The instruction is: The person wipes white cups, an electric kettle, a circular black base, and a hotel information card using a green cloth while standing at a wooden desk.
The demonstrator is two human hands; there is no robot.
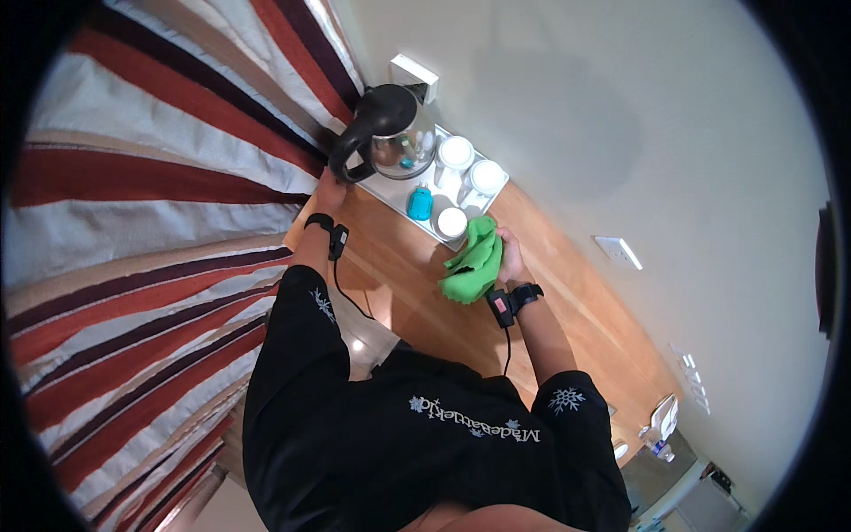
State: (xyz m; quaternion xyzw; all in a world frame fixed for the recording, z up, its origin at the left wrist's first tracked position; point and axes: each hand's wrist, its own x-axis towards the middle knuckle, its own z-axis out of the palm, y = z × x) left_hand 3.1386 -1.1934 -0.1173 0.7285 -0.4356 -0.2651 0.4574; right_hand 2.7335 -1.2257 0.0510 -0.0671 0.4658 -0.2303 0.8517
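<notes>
My right hand [510, 256] holds a crumpled green cloth [473, 266] beside the near right corner of a white tray [397, 205]. My left hand [329, 193] is at the tray's left end, just below the handle of a glass electric kettle with a black lid [391, 110]; the kettle partly hides its fingers, so its grip cannot be told. On the tray, next to the kettle, are a turquoise plug-in device [420, 203] with metal prongs and several white cups, among them one [452, 223] close to the cloth.
The tray stands on a wooden counter [412, 292] against a pale wall with a socket plate [618, 252]. A striped curtain [166, 193] hangs close along the left. A plastic bottle [658, 445] lies at the counter's far right end. Thin black cables run from both wrist straps.
</notes>
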